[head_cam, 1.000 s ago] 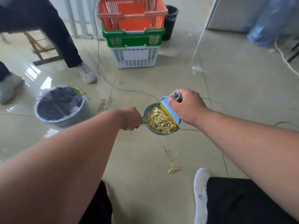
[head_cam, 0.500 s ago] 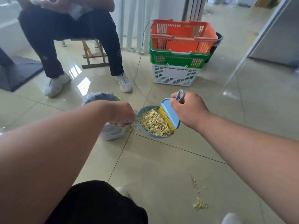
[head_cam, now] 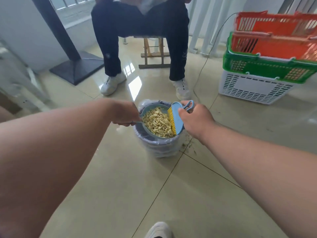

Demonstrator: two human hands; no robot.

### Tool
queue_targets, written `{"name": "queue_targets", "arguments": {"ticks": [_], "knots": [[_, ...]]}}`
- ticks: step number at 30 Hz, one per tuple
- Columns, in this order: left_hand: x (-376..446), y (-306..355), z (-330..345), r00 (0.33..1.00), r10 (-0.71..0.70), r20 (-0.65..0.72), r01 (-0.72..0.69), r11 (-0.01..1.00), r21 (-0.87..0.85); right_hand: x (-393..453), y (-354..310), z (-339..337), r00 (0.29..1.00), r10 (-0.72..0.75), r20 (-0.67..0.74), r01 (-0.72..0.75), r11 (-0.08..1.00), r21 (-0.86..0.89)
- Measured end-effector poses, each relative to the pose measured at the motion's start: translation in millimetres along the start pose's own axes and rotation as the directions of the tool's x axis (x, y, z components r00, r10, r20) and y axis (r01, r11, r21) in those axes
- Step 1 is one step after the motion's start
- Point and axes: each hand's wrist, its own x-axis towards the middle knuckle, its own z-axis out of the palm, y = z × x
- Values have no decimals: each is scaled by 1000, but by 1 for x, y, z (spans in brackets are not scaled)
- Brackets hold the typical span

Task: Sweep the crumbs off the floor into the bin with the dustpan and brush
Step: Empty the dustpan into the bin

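Note:
My left hand [head_cam: 126, 115] grips the handle of a round blue dustpan [head_cam: 148, 109], which is held level right above the bin [head_cam: 161, 148]. The pan is full of pale yellow crumbs [head_cam: 158, 123]. My right hand [head_cam: 193, 118] holds a blue brush [head_cam: 177, 117] with yellow bristles, and the bristles rest against the crumbs at the pan's right edge. The bin is a small round one lined with a clear bag; most of its opening is hidden under the pan. A few fine crumbs [head_cam: 187, 145] lie on the tiles just right of the bin.
A seated person's legs [head_cam: 111, 48] and white shoes are directly behind the bin, on a wooden stool [head_cam: 152, 54]. Stacked orange, green and white baskets [head_cam: 267, 66] stand at the right, with a cable [head_cam: 204, 66] beside them. A dark table base [head_cam: 77, 67] is at the left. My shoe [head_cam: 158, 230] shows at the bottom.
Both hands carried the full dustpan and brush leftward from beside the bin to directly over it. The view has turned toward the bin, and the leftover crumbs near my foot are out of sight.

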Motion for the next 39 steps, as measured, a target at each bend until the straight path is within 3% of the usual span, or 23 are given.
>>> {"name": "queue_targets", "arguments": {"ticks": [5, 10, 15, 17, 20, 23, 28, 31, 33, 39], "knots": [[18, -8, -6, 989, -56, -138, 53, 998, -26, 35, 8, 27, 992, 123, -27, -122, 992, 23], [23, 7, 21, 930, 66, -360, 27, 968, 249, 36, 36, 47, 965, 258, -44, -257, 966, 23], [20, 26, 54, 898, 172, -406, 28, 896, 442, 24, 59, 55, 964, 263, -46, -267, 957, -110], [22, 24, 65, 908, 104, -405, 62, 925, 376, 23, 61, 57, 961, 273, -52, -278, 948, -155], [28, 16, 83, 907, -129, -400, 167, 984, 60, 22, 64, 60, 943, 334, -17, -334, 939, -87], [37, 11, 99, 936, -158, -314, 132, 986, -102, 17, 71, 65, 936, 352, 14, -352, 936, -12], [31, 13, 117, 958, -231, -171, 138, 892, -430, -9, 83, 54, 932, 362, -26, -362, 932, -2], [19, 21, 132, 960, -274, -52, 177, 742, -647, -43, 95, 37, 931, 365, -25, -365, 931, 2], [10, 31, 140, 959, -282, 16, 211, 675, -708, -68, 106, 27, 923, 384, -27, -384, 923, 18], [-24, 68, 157, 964, -237, 123, 252, 650, -717, -121, 126, 0, 903, 419, -89, -422, 907, -5]]}}
